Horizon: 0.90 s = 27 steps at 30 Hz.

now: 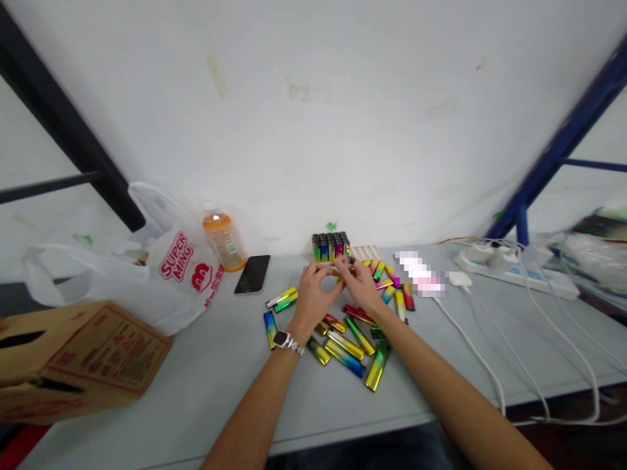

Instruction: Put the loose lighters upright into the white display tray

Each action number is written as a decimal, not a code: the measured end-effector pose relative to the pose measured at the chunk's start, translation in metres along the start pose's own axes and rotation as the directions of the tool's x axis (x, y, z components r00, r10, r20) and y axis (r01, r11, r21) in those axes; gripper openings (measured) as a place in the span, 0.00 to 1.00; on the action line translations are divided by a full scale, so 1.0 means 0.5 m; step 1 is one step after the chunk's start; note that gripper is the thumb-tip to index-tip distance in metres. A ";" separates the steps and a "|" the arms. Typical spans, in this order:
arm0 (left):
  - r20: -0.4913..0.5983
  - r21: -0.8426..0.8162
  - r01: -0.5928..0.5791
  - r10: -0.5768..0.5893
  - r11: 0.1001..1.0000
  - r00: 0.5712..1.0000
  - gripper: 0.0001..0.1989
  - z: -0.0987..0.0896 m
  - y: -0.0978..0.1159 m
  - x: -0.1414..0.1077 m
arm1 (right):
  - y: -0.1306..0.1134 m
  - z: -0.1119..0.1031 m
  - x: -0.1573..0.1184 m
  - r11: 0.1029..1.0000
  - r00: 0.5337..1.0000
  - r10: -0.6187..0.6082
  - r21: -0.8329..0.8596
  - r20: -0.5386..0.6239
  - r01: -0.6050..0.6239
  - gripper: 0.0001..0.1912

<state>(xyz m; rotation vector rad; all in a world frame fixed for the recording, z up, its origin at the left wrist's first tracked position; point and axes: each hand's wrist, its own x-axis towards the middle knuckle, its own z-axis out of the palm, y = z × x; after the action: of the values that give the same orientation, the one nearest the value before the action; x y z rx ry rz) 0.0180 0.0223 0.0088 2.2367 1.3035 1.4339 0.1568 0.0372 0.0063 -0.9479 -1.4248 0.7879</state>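
My left hand [316, 290], with a watch at its wrist, and my right hand [361, 284] meet at the fingertips over the grey table. Both are closed around a small lighter [350, 260]; its dark metal top shows above my right fingers, and the rest is mostly hidden. Just behind them, a block of upright lighters [331, 248] stands in tight rows. Loose shiny lighters lie scattered around my hands, among them a blue and yellow lighter [345, 359], a green and yellow lighter [377, 367] and a blue lighter [270, 329].
A pale holed tray [367, 252] sits by the wall. On the left are a black phone [253, 274], an orange drink bottle [225, 241], a white plastic bag [147, 287] and a cardboard box [88, 359]. A charger [459, 279], cables and a power strip [519, 274] occupy the right.
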 end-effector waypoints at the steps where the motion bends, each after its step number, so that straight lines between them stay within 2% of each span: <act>1: 0.004 0.006 -0.005 0.005 1.000 1.000 0.04 -0.001 -0.003 0.000 | -0.002 -0.001 0.000 1.000 1.000 -0.017 0.014 -0.019 0.017 0.20; 3: 0.016 0.022 -0.008 0.008 1.000 1.000 0.02 -0.005 -0.009 0.002 | -0.008 -0.004 -0.001 0.998 0.999 -0.005 0.066 -0.050 0.008 0.21; 6: 0.039 0.036 0.010 -0.012 0.999 0.999 0.03 -0.009 -0.017 0.004 | -0.021 -0.010 -0.006 0.964 0.989 0.144 0.231 -0.034 -0.132 0.24; 9: 0.066 0.020 0.006 -0.007 1.000 0.998 0.04 -0.006 -0.015 0.003 | -0.028 -0.009 -0.012 0.844 0.932 0.356 0.407 0.061 -0.349 0.30; 11: 0.086 0.009 -0.007 0.006 1.000 0.996 0.05 -0.001 -0.008 0.001 | -0.024 -0.005 -0.014 0.792 0.896 0.437 0.441 0.074 -0.422 0.31; 12: 0.096 0.008 -0.010 0.009 1.000 0.995 0.05 0.001 -0.004 -0.001 | -0.021 -0.003 -0.014 0.794 0.893 0.448 0.437 0.050 -0.423 0.29; 15: 0.123 0.013 -0.010 0.008 1.000 0.992 0.06 0.005 0.005 -0.003 | -0.010 0.003 -0.013 0.852 0.919 0.393 0.391 -0.037 -0.349 0.25; 17: 0.133 0.012 -0.006 0.004 1.000 0.991 0.06 0.006 0.006 -0.003 | -0.007 0.005 -0.013 0.860 0.926 0.375 0.392 -0.049 -0.327 0.23; 23: 0.115 0.016 -0.019 0.017 1.000 0.993 0.06 0.007 -0.003 -0.003 | -0.020 0.002 -0.020 0.748 0.889 0.440 0.496 0.127 -0.441 0.31; 27: 0.123 0.019 -0.024 0.022 1.000 0.992 0.06 0.008 -0.006 -0.004 | -0.021 0.003 -0.021 0.769 0.892 0.441 0.469 0.102 -0.434 0.31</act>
<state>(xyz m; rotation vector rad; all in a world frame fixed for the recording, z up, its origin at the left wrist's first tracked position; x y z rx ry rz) 0.0195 0.0238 0.0038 2.3199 1.2628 1.2730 0.1541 0.0232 0.0109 -0.8928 -0.9183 1.4108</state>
